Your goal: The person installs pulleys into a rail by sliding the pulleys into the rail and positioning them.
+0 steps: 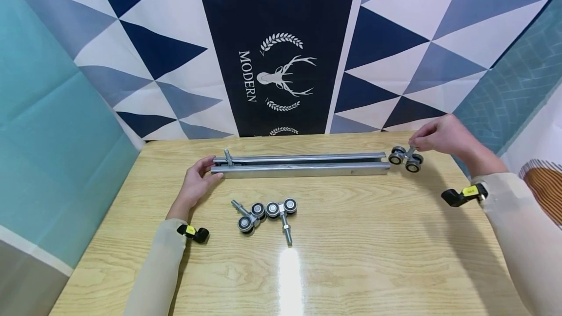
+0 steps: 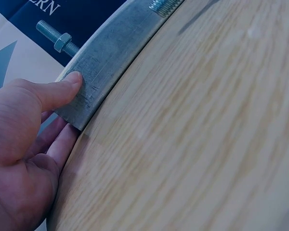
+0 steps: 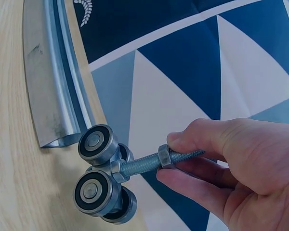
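A metal rail (image 1: 303,169) with a slot along its top lies across the back of the table. My left hand (image 1: 199,182) grips its left end, thumb on the near side in the left wrist view. A bolt (image 2: 60,41) rises from the slot close to that thumb. Beyond the rail's right end, my right hand (image 1: 441,135) pinches a roller trolley (image 3: 98,168) by its threaded bolt, near the nut. The trolley's wheels hang just off the rail's open end, apart from it. Two more roller trolleys, a left one (image 1: 246,222) and a right one (image 1: 281,208), lie in front of the rail.
The wooden table (image 1: 373,247) runs up to a patterned backdrop (image 1: 281,23) behind the rail. A teal panel (image 1: 57,126) stands on the left. At the right edge is a brown striped item (image 1: 542,184).
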### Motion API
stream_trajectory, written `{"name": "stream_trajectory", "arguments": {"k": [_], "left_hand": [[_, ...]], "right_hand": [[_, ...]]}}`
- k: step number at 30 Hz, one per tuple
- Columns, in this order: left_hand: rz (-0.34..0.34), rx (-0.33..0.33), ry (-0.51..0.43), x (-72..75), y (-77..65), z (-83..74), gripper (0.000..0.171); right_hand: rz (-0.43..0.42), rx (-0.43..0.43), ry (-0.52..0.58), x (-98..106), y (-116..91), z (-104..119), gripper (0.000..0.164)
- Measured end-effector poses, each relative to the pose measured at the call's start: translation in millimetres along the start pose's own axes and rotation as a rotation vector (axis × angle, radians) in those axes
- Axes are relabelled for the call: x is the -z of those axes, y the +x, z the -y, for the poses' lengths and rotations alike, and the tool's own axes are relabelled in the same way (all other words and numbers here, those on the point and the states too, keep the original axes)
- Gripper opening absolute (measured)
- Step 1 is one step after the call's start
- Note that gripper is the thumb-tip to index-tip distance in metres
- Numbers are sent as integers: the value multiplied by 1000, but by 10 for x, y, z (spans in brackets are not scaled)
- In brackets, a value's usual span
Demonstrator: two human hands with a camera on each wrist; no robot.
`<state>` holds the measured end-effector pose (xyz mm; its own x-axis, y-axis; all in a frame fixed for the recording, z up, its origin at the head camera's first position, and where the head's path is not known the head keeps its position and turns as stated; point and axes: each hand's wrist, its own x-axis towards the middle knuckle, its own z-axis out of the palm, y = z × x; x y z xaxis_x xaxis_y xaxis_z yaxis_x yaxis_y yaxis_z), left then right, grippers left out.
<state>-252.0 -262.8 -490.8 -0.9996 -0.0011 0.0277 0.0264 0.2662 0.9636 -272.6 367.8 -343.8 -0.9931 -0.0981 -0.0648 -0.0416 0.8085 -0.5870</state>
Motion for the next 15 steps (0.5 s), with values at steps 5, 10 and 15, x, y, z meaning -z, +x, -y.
{"name": "stream_trajectory", "arguments": {"k": [5,10,15], "left_hand": [[5,-7,-7,7,7,5,66],[6,6,-2,8,-2,-6,65],[1,12,17,10,1,-2,66]], "right_hand": [[-1,0,18,-49,13,-57,22],[2,1,51,-130,23,-102,22],[19,-5,57,-205,46,-150,23]]}}
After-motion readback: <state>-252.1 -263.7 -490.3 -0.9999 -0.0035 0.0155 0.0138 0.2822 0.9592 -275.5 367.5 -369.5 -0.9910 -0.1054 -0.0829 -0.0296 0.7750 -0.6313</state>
